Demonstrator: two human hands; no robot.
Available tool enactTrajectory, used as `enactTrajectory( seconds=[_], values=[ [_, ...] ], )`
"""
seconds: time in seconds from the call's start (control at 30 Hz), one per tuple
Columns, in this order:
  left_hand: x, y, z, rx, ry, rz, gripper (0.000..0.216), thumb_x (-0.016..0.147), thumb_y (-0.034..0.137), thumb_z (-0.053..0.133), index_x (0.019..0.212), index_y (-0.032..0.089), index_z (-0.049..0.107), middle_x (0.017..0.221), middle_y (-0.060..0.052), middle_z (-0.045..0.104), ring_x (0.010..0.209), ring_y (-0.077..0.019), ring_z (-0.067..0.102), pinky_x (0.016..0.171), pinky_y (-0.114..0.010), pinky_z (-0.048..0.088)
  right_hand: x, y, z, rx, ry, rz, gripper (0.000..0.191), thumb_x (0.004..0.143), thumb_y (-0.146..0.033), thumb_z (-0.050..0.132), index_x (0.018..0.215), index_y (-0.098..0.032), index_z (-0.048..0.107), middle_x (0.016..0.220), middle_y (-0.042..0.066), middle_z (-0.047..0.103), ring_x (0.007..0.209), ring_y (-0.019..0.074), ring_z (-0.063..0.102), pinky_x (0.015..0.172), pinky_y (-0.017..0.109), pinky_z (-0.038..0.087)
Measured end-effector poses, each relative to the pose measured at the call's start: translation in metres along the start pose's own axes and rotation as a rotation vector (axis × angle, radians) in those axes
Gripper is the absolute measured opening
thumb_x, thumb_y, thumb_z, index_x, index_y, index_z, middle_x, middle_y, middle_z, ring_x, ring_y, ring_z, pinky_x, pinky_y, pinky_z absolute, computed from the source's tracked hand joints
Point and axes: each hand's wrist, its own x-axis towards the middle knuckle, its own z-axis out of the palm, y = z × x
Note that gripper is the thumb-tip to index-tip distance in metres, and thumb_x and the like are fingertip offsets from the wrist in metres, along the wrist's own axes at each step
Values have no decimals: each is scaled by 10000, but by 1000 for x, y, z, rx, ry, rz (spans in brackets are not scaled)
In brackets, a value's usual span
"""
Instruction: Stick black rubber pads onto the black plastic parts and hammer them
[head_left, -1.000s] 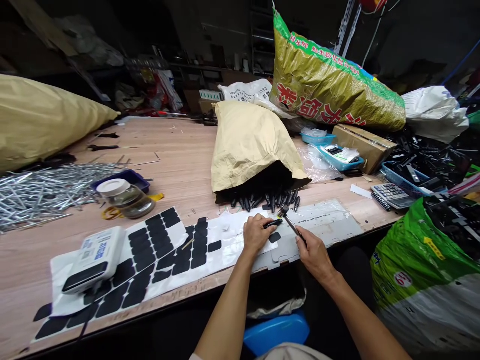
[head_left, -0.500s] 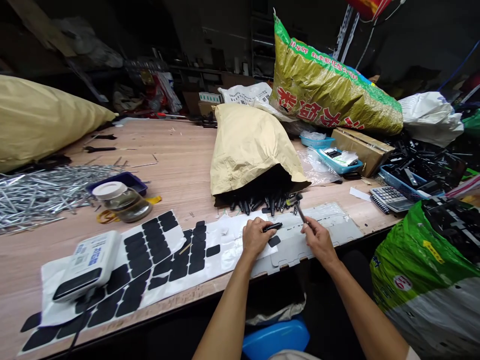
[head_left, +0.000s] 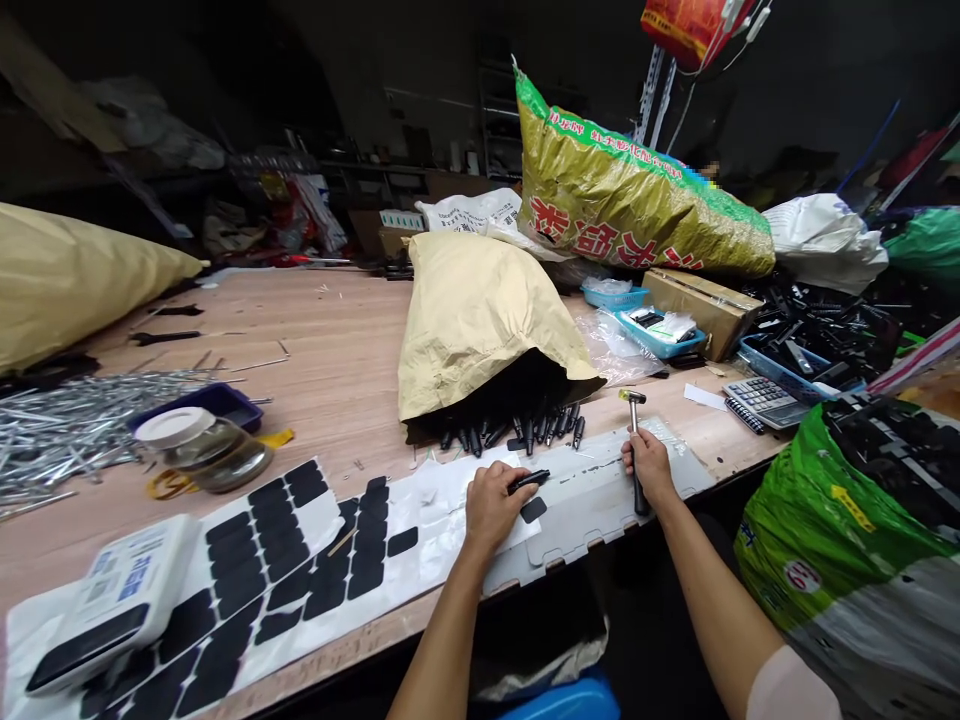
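Note:
My left hand [head_left: 489,503] is closed round a small black handle-like part [head_left: 529,481], held just above a black foam pad [head_left: 533,510] on a grey plastic sheet [head_left: 600,495]. My right hand [head_left: 649,463] grips a small hammer [head_left: 634,440] by its black handle, the metal head pointing away from me, lying on the same sheet. A tan paper sack [head_left: 480,310] lies open just behind, with several black parts [head_left: 517,432] spilling from its mouth.
White sheets of black foam pads [head_left: 300,550] lie at the left with a white box [head_left: 112,600] on them. A jar [head_left: 199,450], a pile of metal rods [head_left: 60,425], a calculator [head_left: 757,397], trays, a cardboard box and big sacks crowd the wooden table [head_left: 330,350].
My right hand has swung the hammer out to the right and laid it down on the sheet, away from the part. The left hand keeps its hold on the black part.

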Motion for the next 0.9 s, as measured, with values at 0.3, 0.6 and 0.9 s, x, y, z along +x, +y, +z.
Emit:
enactTrajectory(
  seconds=[0.3, 0.6, 0.9],
  values=[
    [-12, 12, -16, -264, 176, 104, 250, 919, 376, 500, 1036, 241, 676, 987, -47, 678, 980, -236, 576, 925, -383, 460, 0, -2, 3, -11, 1, -19, 330, 715, -460, 619, 884, -179, 579, 582, -72, 540, 415, 77, 466, 336, 166, 351],
    [-151, 39, -1, -382, -287, 425, 436, 998, 513, 336, 1024, 241, 676, 842, -74, 677, 746, -199, 618, 751, -333, 495, 4, -1, -4, -80, 14, -53, 220, 794, -407, 585, 844, -195, 560, 597, -61, 545, 432, 67, 473, 356, 152, 369],
    [-162, -3, 57, 102, -504, -323, 320, 937, 404, 534, 1135, 228, 712, 966, -83, 752, 949, -257, 695, 795, -327, 480, 7, -3, -5, -56, 14, -44, 141, 854, -343, 567, 844, -203, 549, 599, -63, 534, 440, 62, 475, 361, 145, 359]
  ],
)
